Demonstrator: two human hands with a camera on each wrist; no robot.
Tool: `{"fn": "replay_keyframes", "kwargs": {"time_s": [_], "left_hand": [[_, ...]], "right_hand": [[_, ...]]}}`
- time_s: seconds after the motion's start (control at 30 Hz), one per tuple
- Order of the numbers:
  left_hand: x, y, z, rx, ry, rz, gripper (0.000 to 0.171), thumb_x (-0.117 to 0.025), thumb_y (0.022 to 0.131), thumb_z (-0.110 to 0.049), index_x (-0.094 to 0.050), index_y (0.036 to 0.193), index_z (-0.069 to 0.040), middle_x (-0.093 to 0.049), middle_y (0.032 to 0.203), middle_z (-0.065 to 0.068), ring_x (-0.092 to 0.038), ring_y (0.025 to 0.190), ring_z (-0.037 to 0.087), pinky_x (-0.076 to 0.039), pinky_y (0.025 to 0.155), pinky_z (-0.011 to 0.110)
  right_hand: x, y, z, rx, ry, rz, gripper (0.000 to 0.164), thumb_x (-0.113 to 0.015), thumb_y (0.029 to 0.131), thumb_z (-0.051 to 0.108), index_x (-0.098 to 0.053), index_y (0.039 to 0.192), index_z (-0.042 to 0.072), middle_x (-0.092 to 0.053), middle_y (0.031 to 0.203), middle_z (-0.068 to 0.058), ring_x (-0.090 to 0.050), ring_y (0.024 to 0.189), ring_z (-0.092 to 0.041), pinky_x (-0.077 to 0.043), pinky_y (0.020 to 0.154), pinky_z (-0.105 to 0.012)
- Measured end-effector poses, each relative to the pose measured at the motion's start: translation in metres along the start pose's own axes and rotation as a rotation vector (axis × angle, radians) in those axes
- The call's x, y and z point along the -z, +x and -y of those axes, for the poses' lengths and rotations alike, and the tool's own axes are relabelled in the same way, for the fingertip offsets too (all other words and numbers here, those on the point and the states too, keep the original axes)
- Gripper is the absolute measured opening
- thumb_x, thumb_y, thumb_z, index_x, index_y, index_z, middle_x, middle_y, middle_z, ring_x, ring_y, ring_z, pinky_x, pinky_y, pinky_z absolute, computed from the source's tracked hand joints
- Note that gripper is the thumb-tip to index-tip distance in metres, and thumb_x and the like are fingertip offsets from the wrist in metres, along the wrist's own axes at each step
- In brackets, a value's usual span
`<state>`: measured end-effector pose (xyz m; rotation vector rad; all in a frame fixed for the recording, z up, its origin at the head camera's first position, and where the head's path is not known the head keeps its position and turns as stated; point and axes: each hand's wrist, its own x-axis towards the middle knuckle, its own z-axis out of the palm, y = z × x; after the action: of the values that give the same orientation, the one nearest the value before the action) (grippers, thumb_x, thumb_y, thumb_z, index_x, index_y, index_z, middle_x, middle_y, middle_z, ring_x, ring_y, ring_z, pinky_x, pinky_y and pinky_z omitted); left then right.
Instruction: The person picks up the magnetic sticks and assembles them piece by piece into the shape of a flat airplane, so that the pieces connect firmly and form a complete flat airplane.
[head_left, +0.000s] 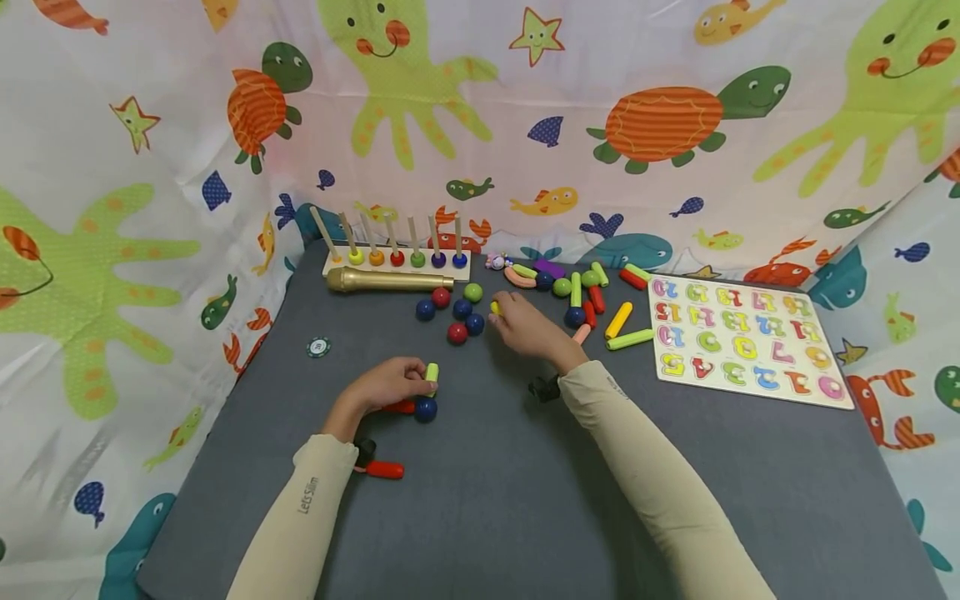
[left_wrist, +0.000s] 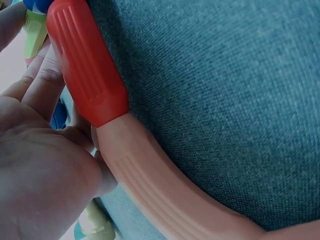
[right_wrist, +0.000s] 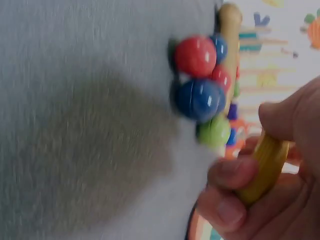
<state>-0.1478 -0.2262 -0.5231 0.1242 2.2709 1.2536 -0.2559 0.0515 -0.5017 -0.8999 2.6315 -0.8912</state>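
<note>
My left hand (head_left: 387, 385) pinches a short light green stick (head_left: 431, 377) that stands up at a blue ball (head_left: 425, 408). From that ball a red stick (left_wrist: 87, 65) runs back under the hand and joins a curved peach-coloured stick (left_wrist: 160, 185). Another red stick (head_left: 385, 470) shows beside the left wrist, at the near end of this chain. My right hand (head_left: 529, 327), above the table just right of the loose balls, grips a yellow stick (right_wrist: 265, 167) between thumb and fingers. Most of the yellow stick is hidden by the hand in the head view.
Loose red, blue and green balls (head_left: 462, 308) lie mid-table before a gold toy microphone (head_left: 390, 280) and a peg board (head_left: 408, 262). Coloured sticks and balls (head_left: 596, 300) are scattered behind the right hand. A number puzzle board (head_left: 750, 342) lies right, a poker chip (head_left: 318, 347) left.
</note>
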Motion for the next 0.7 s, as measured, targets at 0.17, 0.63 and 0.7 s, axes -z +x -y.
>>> {"fn": "replay_keyframes", "kwargs": {"time_s": [0.17,0.63,0.7], "left_hand": [[0.0,0.001,0.002,0.002,-0.03,-0.011,0.022,-0.07,0.105,-0.026,-0.067,0.111,-0.004,-0.055,0.078,0.0,-0.05,0.072,0.018,-0.036,0.071,0.033],[0.001,0.0,0.003,0.005,-0.015,-0.014,0.028,-0.073,0.103,-0.026,-0.071,0.119,-0.004,-0.067,0.09,0.004,-0.058,0.082,0.021,-0.041,0.076,0.034],[0.001,-0.002,0.003,0.011,-0.01,-0.014,0.028,-0.073,0.103,-0.027,-0.071,0.119,-0.004,-0.069,0.092,0.004,-0.058,0.084,0.021,-0.042,0.078,0.035]], "right_hand": [[-0.013,0.0,0.025,0.05,0.003,0.141,0.024,-0.051,0.114,0.011,-0.048,0.13,-0.006,-0.053,0.103,-0.015,-0.051,0.088,-0.027,-0.043,0.078,-0.041],[-0.051,0.018,0.036,0.028,0.238,0.1,0.022,-0.073,0.105,0.032,-0.067,0.107,0.011,-0.066,0.094,-0.002,-0.059,0.08,-0.018,-0.049,0.074,-0.035],[-0.054,0.019,0.035,0.002,0.287,0.085,0.023,-0.071,0.105,0.035,-0.07,0.1,0.013,-0.064,0.089,-0.001,-0.056,0.076,-0.018,-0.045,0.07,-0.033]]}}
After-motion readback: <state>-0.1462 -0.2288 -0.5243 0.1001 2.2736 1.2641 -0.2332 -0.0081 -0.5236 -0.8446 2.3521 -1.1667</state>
